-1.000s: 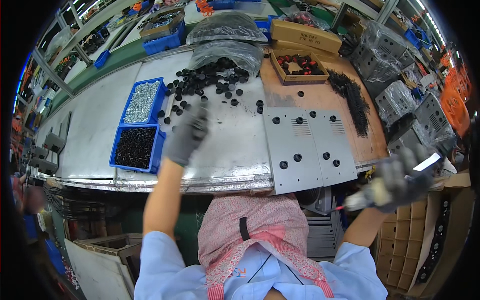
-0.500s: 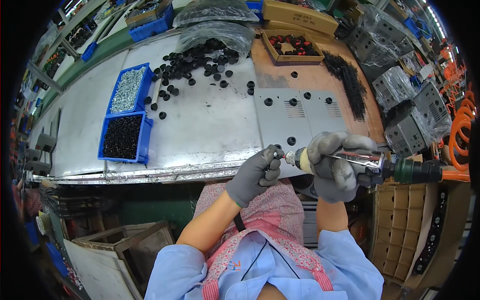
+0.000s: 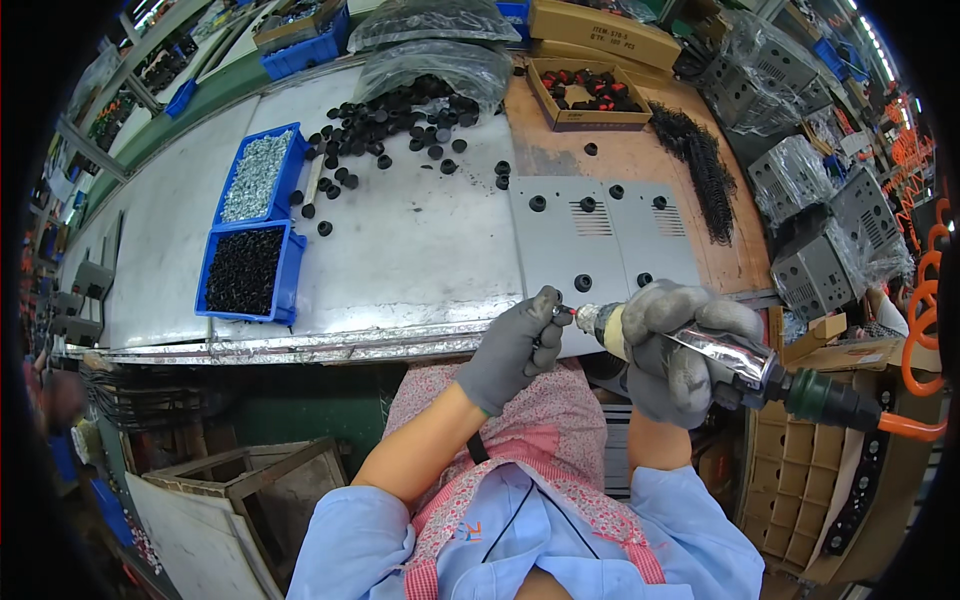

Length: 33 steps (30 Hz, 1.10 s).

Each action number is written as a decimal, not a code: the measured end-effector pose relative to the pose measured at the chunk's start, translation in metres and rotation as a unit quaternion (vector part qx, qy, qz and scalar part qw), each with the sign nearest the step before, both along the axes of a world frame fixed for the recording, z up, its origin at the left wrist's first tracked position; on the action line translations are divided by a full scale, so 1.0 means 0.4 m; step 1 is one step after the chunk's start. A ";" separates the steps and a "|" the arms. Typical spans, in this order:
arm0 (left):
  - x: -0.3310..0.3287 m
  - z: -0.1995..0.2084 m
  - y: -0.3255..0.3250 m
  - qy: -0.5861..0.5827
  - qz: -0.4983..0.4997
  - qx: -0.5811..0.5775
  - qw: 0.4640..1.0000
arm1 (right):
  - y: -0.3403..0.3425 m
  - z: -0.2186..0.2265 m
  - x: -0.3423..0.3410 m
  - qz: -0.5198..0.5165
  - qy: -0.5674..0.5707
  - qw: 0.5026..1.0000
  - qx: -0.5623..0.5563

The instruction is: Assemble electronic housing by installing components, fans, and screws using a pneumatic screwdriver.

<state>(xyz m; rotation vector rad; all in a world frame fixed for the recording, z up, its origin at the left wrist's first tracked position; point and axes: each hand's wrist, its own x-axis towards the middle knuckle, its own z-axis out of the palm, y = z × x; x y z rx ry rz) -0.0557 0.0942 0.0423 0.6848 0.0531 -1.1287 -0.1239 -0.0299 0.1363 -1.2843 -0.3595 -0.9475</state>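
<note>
Pale metal sheeting topped the workbench [image 3: 400, 260], with grey panels [image 3: 556, 245] bearing black feet [image 3: 583, 283] near its front edge. Before them, the gloved right hand [image 3: 685, 350] wrapped around a power driver [image 3: 730, 358], pointing its tip at what seemed a small fastener [image 3: 561, 311], half hidden, pinched in the gloved left hand [image 3: 515, 345].

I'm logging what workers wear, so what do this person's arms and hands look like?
The left hand and right hand wear grey gloves; the right glove's fingers look paler in patches. Light-blue sleeves end near the elbows, leaving the forearms bare.
</note>
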 end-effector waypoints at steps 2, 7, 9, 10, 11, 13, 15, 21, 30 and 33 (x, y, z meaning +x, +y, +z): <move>0.002 0.005 -0.003 -0.010 -0.009 0.012 1.000 | -0.002 -0.002 -0.001 0.005 -0.023 1.000 0.000; 0.007 0.019 -0.009 -0.050 -0.017 0.024 0.998 | -0.019 -0.004 0.005 0.014 -0.058 0.997 -0.039; 0.010 0.017 -0.012 -0.052 -0.019 0.035 0.998 | -0.002 0.004 0.007 -0.016 -0.042 0.999 -0.028; 0.010 0.016 -0.014 -0.055 -0.018 0.045 0.997 | 0.004 0.007 0.008 -0.030 -0.034 0.999 -0.023; 0.009 0.015 -0.017 -0.059 -0.016 0.056 0.997 | 0.002 0.008 0.010 -0.022 -0.039 0.999 -0.028; 0.009 0.014 -0.018 -0.064 -0.016 0.056 0.996 | -0.004 0.010 0.015 -0.005 -0.048 0.998 -0.039; 0.010 0.014 -0.016 -0.068 -0.019 0.037 0.997 | 0.000 0.012 0.014 -0.021 -0.044 0.998 -0.033; 0.016 0.002 -0.010 -0.091 -0.031 0.018 0.995 | -0.013 0.009 0.006 -0.020 -0.035 0.998 -0.040; 0.047 0.004 0.000 -0.204 -0.024 -0.029 0.978 | -0.005 0.019 0.018 -0.041 -0.032 0.998 -0.021; 0.121 -0.020 -0.036 -0.315 0.061 0.133 0.938 | -0.041 0.016 0.020 -0.036 -0.018 0.999 -0.014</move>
